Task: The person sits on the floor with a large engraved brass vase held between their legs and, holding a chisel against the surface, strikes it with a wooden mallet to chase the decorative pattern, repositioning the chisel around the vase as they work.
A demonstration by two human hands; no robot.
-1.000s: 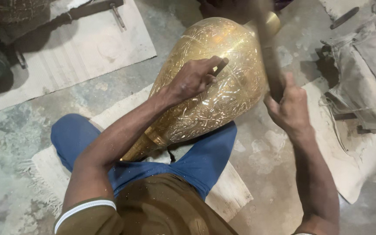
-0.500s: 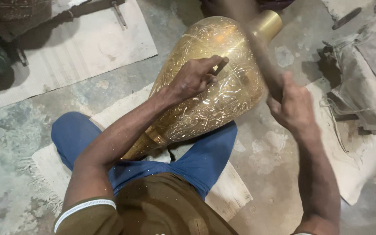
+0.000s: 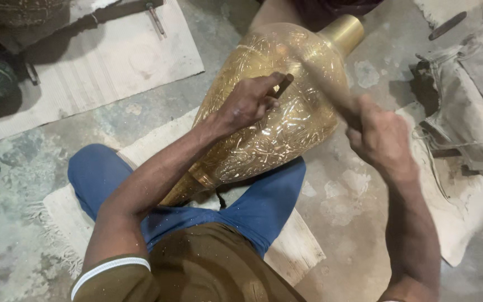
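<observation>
1. A person is sitting cross-legged on a mat (image 3: 68, 218) on the floor, with a big brass vase (image 3: 275, 117) lying tilted across the lap.
2. The vase's long axis is running from its foot, near the left knee, up and away to its neck (image 3: 343, 32), far and to the right.
3. The left hand (image 3: 247, 103) is resting on the vase's upper belly, fingers pinched around a short dark tool (image 3: 282, 85) (a chisel or punch, most likely) whose tip is pointing into the engraved surface.
4. The right hand (image 3: 381, 137) is hovering just off the vase's right flank, fist closed on a handle (image 3: 331, 92); that tool is blurring with motion, so its head cannot be made out.
5. The handle is slanting up-left from the fist toward the left hand's tool, so the struck end is lying up-left of the right hand, over the belly.
6. The left hand is the nearer one, touching the vase; the right is staying clear of it.
7. Crumpled cloth (image 3: 465, 106) is lying on the floor to the right, a pale mat (image 3: 113, 61) at upper left.
</observation>
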